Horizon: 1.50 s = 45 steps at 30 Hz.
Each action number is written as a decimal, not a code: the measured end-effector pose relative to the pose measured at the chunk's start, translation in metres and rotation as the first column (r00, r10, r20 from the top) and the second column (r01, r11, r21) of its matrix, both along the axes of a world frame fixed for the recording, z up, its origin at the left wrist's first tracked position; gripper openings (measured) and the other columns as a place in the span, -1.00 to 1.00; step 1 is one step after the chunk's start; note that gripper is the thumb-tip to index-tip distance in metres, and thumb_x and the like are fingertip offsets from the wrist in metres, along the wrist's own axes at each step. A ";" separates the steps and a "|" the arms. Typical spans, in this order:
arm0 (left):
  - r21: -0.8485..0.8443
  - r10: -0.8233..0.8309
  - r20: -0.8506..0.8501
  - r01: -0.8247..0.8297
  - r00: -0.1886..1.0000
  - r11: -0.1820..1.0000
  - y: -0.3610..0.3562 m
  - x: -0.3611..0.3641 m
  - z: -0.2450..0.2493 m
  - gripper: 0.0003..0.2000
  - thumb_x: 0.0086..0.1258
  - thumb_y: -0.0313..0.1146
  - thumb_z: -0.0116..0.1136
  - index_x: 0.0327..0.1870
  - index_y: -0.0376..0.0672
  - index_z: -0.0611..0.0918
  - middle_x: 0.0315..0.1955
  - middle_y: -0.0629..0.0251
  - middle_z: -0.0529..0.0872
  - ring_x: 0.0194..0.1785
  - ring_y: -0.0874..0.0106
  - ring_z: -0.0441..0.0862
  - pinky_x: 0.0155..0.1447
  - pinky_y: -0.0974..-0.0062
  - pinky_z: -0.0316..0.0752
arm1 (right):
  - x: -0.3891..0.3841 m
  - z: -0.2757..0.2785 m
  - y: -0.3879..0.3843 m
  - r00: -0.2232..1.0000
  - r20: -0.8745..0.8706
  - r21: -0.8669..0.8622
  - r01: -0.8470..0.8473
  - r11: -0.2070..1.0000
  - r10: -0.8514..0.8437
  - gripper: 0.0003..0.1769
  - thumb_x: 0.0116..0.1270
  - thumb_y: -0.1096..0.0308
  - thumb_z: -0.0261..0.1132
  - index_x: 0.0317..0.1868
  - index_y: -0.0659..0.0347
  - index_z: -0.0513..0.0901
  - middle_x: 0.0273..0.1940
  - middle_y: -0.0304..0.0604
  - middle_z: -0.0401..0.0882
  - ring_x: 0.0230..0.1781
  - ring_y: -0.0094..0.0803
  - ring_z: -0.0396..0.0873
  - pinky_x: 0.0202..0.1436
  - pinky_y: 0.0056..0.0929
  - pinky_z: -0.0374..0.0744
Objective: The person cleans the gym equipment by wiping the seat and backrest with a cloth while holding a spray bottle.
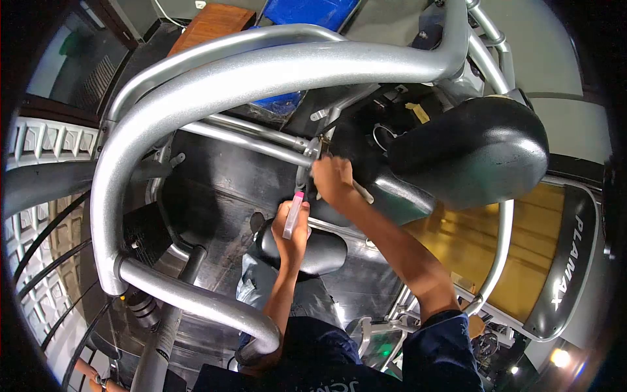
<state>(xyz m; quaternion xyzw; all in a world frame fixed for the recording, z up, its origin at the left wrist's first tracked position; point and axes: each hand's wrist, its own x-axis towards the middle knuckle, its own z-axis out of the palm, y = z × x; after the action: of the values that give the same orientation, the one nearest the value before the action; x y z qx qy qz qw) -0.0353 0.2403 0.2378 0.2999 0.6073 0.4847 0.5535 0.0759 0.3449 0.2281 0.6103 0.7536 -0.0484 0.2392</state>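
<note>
My left hand [291,225] is closed around a small whitish, translucent item with a pink end [294,214], held upright below the frame joint. Up and to the right of it, my right hand [333,176] is closed at the metal joint [316,149], where silver tubes [255,145] meet. What its fingers grip is hidden and slightly blurred. A light-coloured handle-like piece [363,193] shows just beside the right wrist. Below my left hand is a black padded roller [313,251].
A thick silver tube [261,65] arches over the work area. A large black pad [473,153] and a yellow-brown panel [503,242] lie right. A lower tube [196,297] crosses at left. Another person's hand [98,379] shows at the bottom left.
</note>
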 end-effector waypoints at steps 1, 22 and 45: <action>-0.015 0.012 0.004 -0.012 1.000 1.000 0.000 0.000 -0.003 -0.80 0.42 -0.30 0.20 -0.38 -0.21 0.55 -0.65 0.46 0.46 -0.64 0.67 0.39 -0.59 0.61 0.28 | -0.002 0.004 -0.007 0.998 -0.002 -0.135 0.055 0.989 -0.056 -0.96 0.16 0.37 0.29 -0.39 0.07 0.68 -0.29 -0.23 0.64 -0.22 -0.29 0.67 -0.27 -0.35 0.63; -0.187 -0.097 0.057 0.106 0.994 0.977 -0.017 0.014 -0.017 -0.79 0.38 -0.26 0.25 -0.32 -0.21 0.56 -0.63 0.48 0.46 -0.63 0.68 0.38 -0.58 0.61 0.28 | 0.030 -0.001 -0.129 0.630 -0.739 0.417 0.707 0.572 -0.239 -0.70 0.02 0.33 0.46 -0.18 -0.01 0.66 -0.31 -0.23 0.54 -0.30 -0.21 0.60 -0.28 -0.23 0.56; -0.219 -0.249 -0.055 0.231 0.967 0.948 -0.032 0.011 -0.030 -0.86 0.35 -0.37 0.18 -0.15 -0.18 0.65 -0.31 0.40 0.64 -0.38 0.60 0.51 -0.29 0.60 0.43 | 0.030 -0.014 -0.136 0.424 -0.894 0.361 0.874 0.324 -0.147 -0.61 -0.12 0.46 0.51 -0.19 -0.04 0.71 -0.32 -0.26 0.52 -0.31 -0.27 0.61 -0.25 -0.27 0.58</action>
<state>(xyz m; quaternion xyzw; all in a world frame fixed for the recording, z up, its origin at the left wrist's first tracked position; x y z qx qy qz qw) -0.0242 0.2079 0.2082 0.3308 0.6366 0.3338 0.6115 0.1056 0.2089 0.2139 0.7942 0.4323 -0.0194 -0.4265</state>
